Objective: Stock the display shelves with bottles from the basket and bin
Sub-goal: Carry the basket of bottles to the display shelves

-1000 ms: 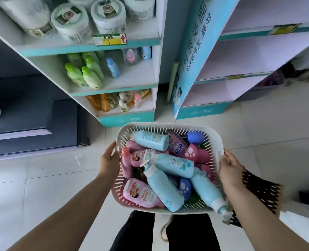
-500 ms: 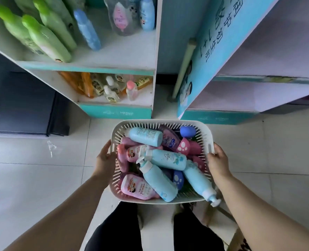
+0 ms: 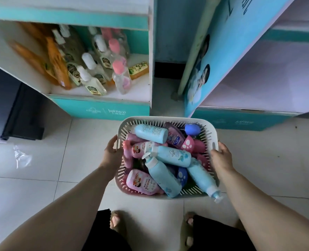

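Note:
A white slotted basket [image 3: 168,119] hangs in front of me above the tiled floor, piled with several light blue and pink bottles. My left hand [image 3: 112,154] grips its left rim and my right hand [image 3: 221,157] grips its right rim. A light blue pump bottle [image 3: 202,179] pokes its nozzle over the near right corner. The left display stand's bottom shelf [image 3: 132,91] holds several clear, orange and pink-capped bottles. The right display stand's bottom shelf [image 3: 259,87] is bare.
A pale pole [image 3: 195,51] leans in the gap between the two stands. A dark cabinet [image 3: 14,113] stands at the left. A scrap of clear plastic [image 3: 22,157] lies on the floor tiles. My feet [image 3: 117,221] show below the basket.
My view has dropped and moved closer to the stands; only their bottom shelves show now. The basket stays held in both hands, lower and nearer the stands' bases.

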Demonstrator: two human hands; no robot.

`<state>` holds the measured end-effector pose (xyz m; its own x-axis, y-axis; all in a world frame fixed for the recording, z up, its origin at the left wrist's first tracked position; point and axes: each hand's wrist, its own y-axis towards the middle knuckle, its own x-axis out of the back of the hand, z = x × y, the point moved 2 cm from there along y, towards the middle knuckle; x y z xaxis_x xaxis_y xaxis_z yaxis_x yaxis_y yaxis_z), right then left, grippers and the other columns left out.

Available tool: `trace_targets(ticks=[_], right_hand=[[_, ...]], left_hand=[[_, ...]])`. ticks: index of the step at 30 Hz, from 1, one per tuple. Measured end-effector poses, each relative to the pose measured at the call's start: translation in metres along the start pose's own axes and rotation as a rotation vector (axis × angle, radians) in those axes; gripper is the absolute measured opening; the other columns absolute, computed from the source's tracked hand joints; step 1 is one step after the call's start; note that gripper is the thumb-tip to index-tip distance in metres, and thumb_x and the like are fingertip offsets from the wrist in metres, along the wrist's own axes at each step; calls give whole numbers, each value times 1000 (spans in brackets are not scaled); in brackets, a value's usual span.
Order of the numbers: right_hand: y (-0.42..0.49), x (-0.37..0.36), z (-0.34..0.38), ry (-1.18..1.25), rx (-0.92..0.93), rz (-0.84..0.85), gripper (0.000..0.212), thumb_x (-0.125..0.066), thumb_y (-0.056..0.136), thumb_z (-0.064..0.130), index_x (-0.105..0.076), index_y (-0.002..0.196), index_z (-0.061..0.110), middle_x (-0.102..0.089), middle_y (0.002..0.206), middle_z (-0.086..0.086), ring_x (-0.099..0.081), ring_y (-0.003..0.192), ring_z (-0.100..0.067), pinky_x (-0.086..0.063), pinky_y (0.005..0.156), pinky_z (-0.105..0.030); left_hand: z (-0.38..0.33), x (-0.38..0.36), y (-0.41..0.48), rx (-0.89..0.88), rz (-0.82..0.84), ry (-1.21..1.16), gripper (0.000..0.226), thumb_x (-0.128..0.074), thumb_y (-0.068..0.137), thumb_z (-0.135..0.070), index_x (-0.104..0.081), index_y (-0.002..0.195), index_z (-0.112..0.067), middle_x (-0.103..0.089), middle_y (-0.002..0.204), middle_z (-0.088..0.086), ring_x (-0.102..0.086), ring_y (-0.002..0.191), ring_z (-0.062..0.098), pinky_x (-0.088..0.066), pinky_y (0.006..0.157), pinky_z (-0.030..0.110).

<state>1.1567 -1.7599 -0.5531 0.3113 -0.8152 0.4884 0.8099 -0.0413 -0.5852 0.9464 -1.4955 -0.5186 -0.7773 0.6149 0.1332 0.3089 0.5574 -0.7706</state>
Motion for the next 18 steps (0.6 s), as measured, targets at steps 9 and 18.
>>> trace_targets(ticks=[9, 18], right_hand=[[27, -13, -6, 61, 33, -64, 51, -43, 79, 4, -58, 125, 21, -66, 117, -4, -62, 102, -24, -51, 88, -34], [11, -1, 14, -290, 87, 6, 59, -49, 79, 19, -42, 137, 28, -60, 123, -9, -59, 106, -31, -49, 90, -36]], left_hand=[[-6, -12, 40, -113, -12, 83, 59, -65, 86, -10, -42, 137, -27, -69, 84, 6, -67, 78, 25, -55, 79, 44], [-25, -19, 30, -282, -45, 641, 57, -48, 95, -35, -25, 147, -32, -54, 129, 12, -55, 111, 30, -46, 96, 45]])
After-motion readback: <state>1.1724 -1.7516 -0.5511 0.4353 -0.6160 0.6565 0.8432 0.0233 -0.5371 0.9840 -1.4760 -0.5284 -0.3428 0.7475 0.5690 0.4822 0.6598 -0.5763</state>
